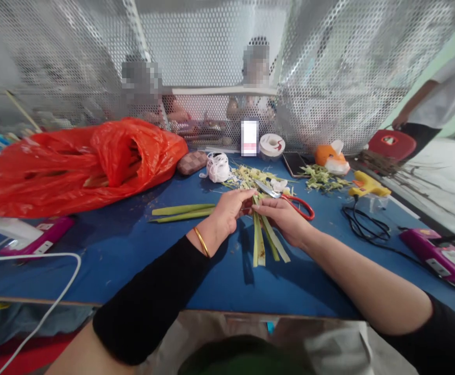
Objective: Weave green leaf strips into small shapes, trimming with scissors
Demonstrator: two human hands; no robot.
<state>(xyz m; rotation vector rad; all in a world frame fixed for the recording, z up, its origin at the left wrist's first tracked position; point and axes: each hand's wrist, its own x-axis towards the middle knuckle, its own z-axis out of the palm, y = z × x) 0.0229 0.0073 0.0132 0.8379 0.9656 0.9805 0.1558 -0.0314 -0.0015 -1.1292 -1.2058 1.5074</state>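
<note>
My left hand (227, 211), with a gold bangle at its wrist, is closed with its fingertips on the upper end of a small bunch of green leaf strips (259, 242). Pinching the same end from the other side is my right hand (284, 216). The loose ends of the strips fan downward over the blue table (153, 271). Just beyond my right hand lie scissors (307, 208) with red handles, their blades resting by a heap of pale leaf trimmings (247, 176). More long leaf strips (182, 211) lie left of my left hand.
A large red plastic bag (75, 156) covers the table's left. Further back are white string (217, 167), a ribbon spool (272, 145) and a dark phone (294, 164). On the right are a yellow glue gun (368, 185), its black cord and a purple power strip (440, 255). People sit beyond the screen.
</note>
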